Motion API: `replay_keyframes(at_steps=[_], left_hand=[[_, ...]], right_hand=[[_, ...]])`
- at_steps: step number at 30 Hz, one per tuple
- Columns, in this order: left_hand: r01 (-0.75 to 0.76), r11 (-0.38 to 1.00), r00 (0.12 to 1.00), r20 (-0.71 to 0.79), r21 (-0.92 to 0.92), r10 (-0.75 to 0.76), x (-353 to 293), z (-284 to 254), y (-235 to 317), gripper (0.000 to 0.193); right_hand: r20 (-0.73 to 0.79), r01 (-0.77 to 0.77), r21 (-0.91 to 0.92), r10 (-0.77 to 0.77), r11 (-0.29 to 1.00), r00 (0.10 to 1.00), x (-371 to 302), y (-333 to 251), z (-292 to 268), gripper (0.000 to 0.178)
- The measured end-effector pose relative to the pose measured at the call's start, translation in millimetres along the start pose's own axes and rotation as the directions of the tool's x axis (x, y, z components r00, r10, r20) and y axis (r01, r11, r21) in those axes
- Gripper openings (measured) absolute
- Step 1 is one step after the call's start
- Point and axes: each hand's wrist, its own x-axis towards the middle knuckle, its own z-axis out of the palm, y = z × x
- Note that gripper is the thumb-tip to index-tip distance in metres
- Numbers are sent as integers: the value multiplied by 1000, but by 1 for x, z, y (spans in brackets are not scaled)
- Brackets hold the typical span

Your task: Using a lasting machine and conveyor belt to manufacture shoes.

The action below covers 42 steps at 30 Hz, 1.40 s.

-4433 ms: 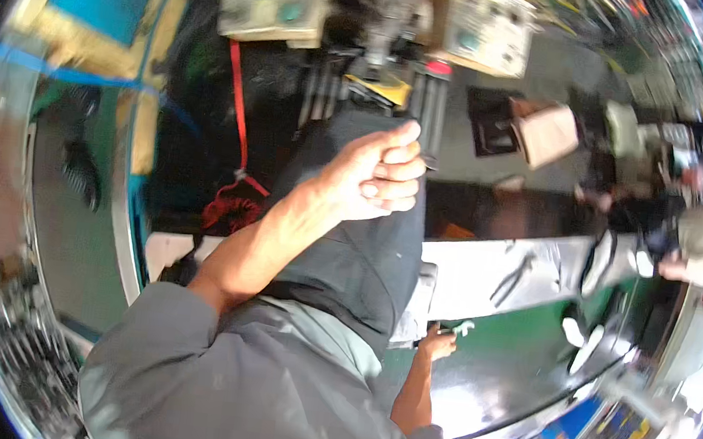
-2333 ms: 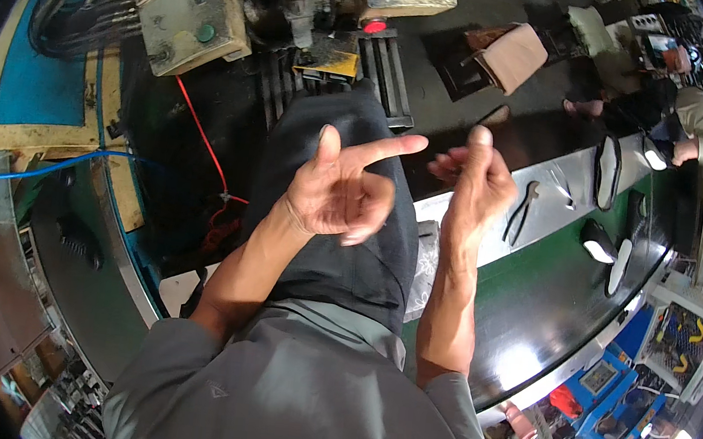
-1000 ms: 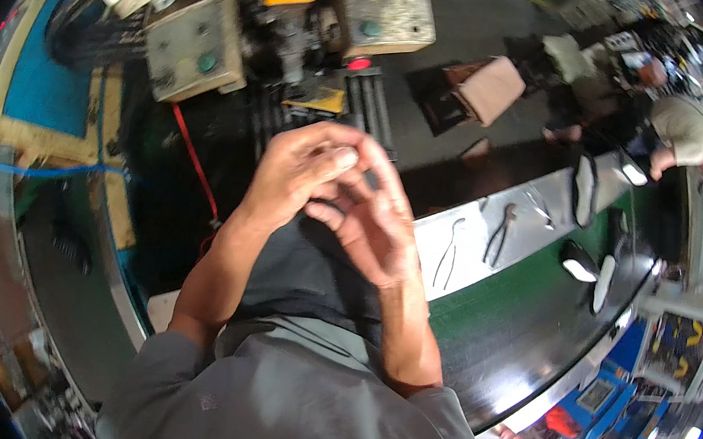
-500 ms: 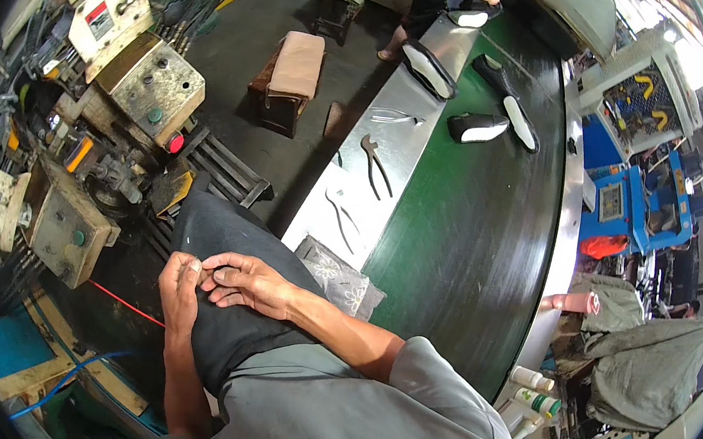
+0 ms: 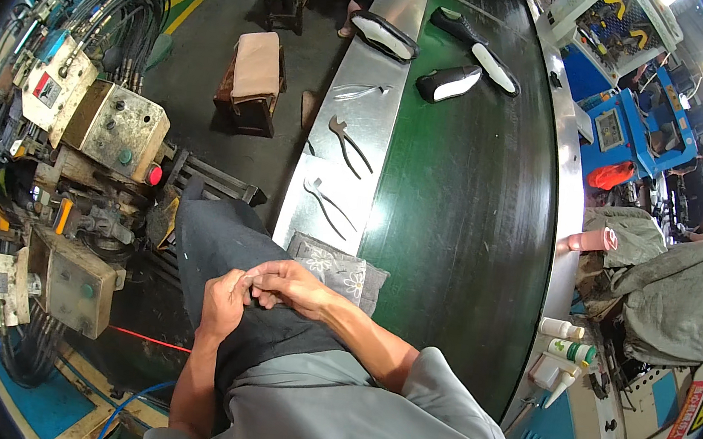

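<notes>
Above my dark-trousered lap (image 5: 217, 235), my left hand (image 5: 222, 304) and my right hand (image 5: 293, 286) meet with their fingertips pressed together. Both are closed in a pinch. Whatever lies between the fingers, if anything, is hidden or too small to make out. Just beyond my right hand is a folded grey cloth (image 5: 326, 260) with a white flower pattern. Farther along the metal ledge (image 5: 301, 206) lie silver pliers (image 5: 330, 207), dark-headed pincers (image 5: 349, 146) and another pale metal hand tool (image 5: 362, 92). Neither hand touches these tools.
Dark shoes with white insides (image 5: 384, 36) rest on the ledge and the green conveyor belt (image 5: 462, 231). At left stands a machine with control boxes (image 5: 117, 130) and hoses. A padded stool (image 5: 256, 68) is ahead; bottles (image 5: 569, 349) stand at right. Another person's leg shows at the top.
My view has turned, so the surroundings sit differently in the picture. My hands have drawn closer together, the left one's fingers now against the right's. The tools and shoes stay in place.
</notes>
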Motion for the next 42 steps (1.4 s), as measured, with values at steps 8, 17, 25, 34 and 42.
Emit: replay_keyframes(at_steps=[8, 17, 25, 34, 42], left_hand=[[237, 962, 965, -82, -137, -249, 66, 24, -15, 32], [289, 935, 910, -244, -206, -336, 115, -31, -64, 43], [689, 706, 708, -361, 163, -607, 15, -91, -76, 29], [597, 715, 802, -282, 364, -526, 3, -102, -100, 24], [227, 863, 973, -143, 451, -182, 66, -94, -77, 24]], right_hand=[[-694, 132, -236, -262, 963, 670, -40, -88, -198, 40], [-822, 12, -566, -566, 824, 70, 12, -297, -474, 44], [-761, -388, -389, -529, 835, -375, 101, -409, -537, 60], [-658, -341, -672, -742, 657, -131, 43, -373, -554, 40], [-619, -413, -755, -763, 510, 188, -83, -273, -484, 37]])
